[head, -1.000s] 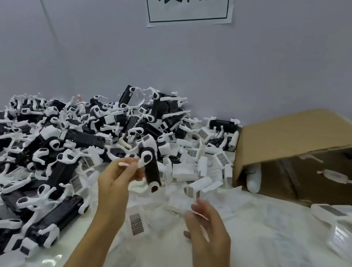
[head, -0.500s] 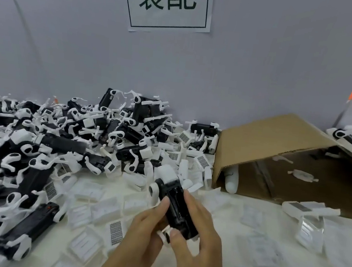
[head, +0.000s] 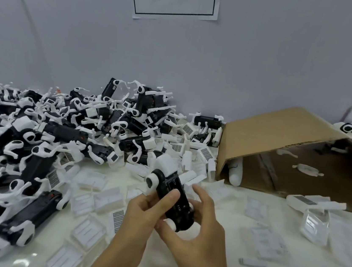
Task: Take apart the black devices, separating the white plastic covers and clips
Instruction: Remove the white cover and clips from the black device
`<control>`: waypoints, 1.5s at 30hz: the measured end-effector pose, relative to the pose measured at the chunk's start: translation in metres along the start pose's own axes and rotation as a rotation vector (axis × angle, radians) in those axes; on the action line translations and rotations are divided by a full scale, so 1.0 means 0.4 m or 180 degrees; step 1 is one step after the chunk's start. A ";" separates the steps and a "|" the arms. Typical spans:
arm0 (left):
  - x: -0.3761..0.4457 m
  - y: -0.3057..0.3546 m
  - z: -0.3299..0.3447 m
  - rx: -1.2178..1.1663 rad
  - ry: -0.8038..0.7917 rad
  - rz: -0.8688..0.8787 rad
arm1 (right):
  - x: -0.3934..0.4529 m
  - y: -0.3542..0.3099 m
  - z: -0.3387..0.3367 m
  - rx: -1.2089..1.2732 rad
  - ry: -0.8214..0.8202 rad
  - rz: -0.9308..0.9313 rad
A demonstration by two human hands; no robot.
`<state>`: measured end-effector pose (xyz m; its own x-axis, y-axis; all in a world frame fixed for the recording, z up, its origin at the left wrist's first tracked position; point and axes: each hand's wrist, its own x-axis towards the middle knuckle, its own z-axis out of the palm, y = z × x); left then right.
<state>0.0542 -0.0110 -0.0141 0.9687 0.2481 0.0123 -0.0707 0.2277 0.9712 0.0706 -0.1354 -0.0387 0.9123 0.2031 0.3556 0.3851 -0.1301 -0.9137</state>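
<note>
Two bare hands hold one black device (head: 173, 199) above a white table (head: 228, 206), low in the middle of the view; the left hand (head: 145, 211) grips its side, thumb laid across the dark face; the right hand (head: 194, 231) cups its near end, thumb beneath, forefinger lifted off it. The device's long axis runs from the near right up to the far left; a white plastic cover (head: 165, 162) caps the far end; a white ring clip (head: 150, 181) sits on its left side. To the right, a cardboard box (head: 281, 133) lies tipped on its side, mouth facing the viewer; a few loose white clips (head: 307, 170) lie inside; its deeper interior is dim and its right part is cut off by the frame. To the left, a heap of black devices (head: 60, 132) with white clips covers the table; single units are hard to tell apart. Clear plastic trays (head: 90, 231) are scattered nearby.
</note>
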 end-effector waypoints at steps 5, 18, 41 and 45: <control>0.001 0.012 -0.015 0.0468 -0.0175 0.0319 | 0.007 0.005 -0.008 0.0261 -0.0278 -0.0001; 0.009 -0.024 -0.065 0.2869 -0.0267 0.1553 | 0.012 -0.013 -0.041 0.0099 0.0466 -0.0289; 0.007 -0.003 -0.013 -0.1001 0.0283 0.0306 | 0.009 -0.022 -0.033 0.0316 0.0390 -0.0397; -0.003 0.013 -0.008 -0.1810 0.0047 -0.0496 | 0.003 0.002 -0.021 -0.0292 0.0078 -0.1320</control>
<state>0.0520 -0.0071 -0.0097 0.9748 0.1833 -0.1276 -0.0483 0.7308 0.6809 0.0732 -0.1433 -0.0373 0.6802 0.2334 0.6949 0.7299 -0.1282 -0.6714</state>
